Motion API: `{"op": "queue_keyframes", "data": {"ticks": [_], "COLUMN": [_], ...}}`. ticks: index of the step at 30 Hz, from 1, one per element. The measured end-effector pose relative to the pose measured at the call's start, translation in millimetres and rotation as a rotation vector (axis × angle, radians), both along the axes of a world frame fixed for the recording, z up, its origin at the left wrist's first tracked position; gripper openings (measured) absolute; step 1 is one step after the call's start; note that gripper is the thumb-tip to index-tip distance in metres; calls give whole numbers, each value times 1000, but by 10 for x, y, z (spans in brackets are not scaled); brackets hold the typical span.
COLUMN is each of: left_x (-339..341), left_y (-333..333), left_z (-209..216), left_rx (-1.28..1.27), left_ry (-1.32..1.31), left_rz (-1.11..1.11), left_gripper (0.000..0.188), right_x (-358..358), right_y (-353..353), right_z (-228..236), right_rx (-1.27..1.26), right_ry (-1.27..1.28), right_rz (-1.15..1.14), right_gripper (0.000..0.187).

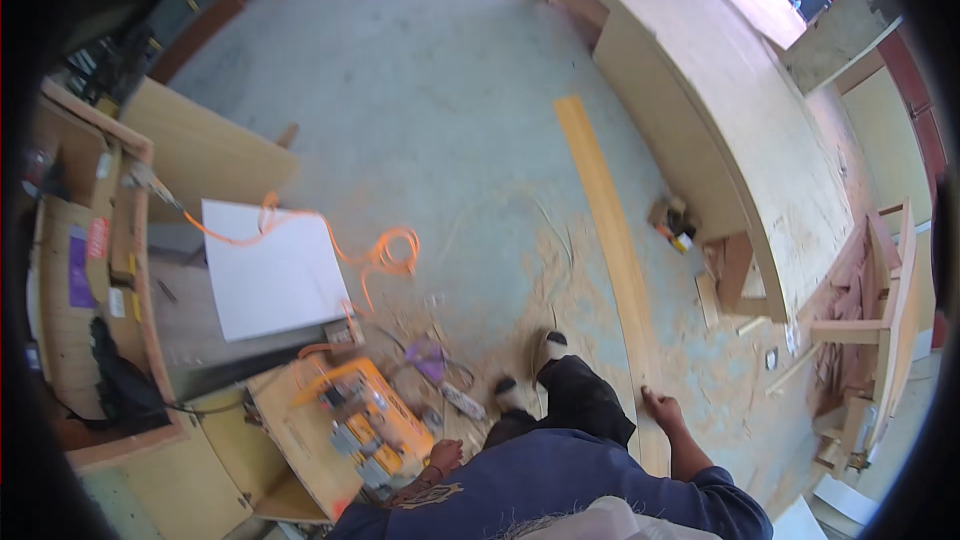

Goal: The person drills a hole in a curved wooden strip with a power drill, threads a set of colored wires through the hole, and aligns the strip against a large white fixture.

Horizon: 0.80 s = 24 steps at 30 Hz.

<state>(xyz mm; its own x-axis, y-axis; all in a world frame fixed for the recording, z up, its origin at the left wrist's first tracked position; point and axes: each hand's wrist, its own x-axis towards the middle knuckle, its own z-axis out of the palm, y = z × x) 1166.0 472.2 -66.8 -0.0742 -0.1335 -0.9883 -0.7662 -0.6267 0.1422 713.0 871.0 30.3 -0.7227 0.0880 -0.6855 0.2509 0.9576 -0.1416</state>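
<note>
I see the right hand (662,408) pinching a long light-brown wooden board (611,245); for the left hand (446,455), I cannot tell.

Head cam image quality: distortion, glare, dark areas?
Head view: black vignette surrounds the fisheye image; the long wooden workbench bows toward the rim, its far end washed pale by glare; upper-left falls into shadow; the wooden plank's outline reads clearly.
</note>
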Motion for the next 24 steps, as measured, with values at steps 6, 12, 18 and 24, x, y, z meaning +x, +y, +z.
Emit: {"op": "queue_keyframes", "data": {"ticks": [6, 12, 18, 24], "left_x": [-2046, -3570, -3821, -3594], "left_y": [-2144, -3274, -3899, -4786], "left_z": [202, 799, 884, 260], "left_rx": [-328, -419, -498, -434], "left_ry": [252, 301, 257, 80], "left_rz": [144, 158, -66, -684], "left_gripper": [25, 31, 35, 45], "right_x": [-1112, -2576, -4074, -5116], "right_y": [-1183, -2485, -4523, -6888], "right_z": [48, -70, 47, 172], "right_rx": [-214, -262, -362, -476], "right_ry": [-14, -146, -84, -95], "right_rz": [-54, -62, 86, 179], "right_gripper": [95, 100, 104, 110]}}
